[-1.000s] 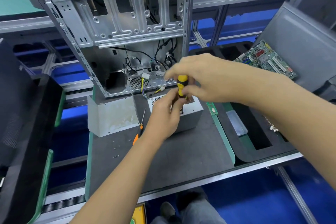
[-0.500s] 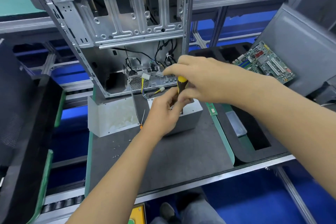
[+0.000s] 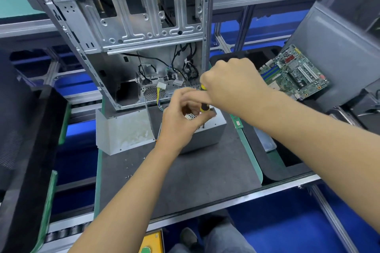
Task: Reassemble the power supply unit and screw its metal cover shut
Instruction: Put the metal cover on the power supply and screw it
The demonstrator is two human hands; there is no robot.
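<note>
The power supply unit [image 3: 202,134] sits on the dark work mat [image 3: 185,181], just in front of the open computer chassis [image 3: 127,33], with its separate bent metal panel [image 3: 125,129] standing just beside it to the left. The right hand [image 3: 230,84] has its fingers curled round the yellow-and-black screwdriver [image 3: 204,101], holding it near upright so the tip bears down on the unit's top face. The left hand [image 3: 181,117], fingers curled at the shaft, appears to steady the tip or a screw, though what they pinch cannot be told.
</note>
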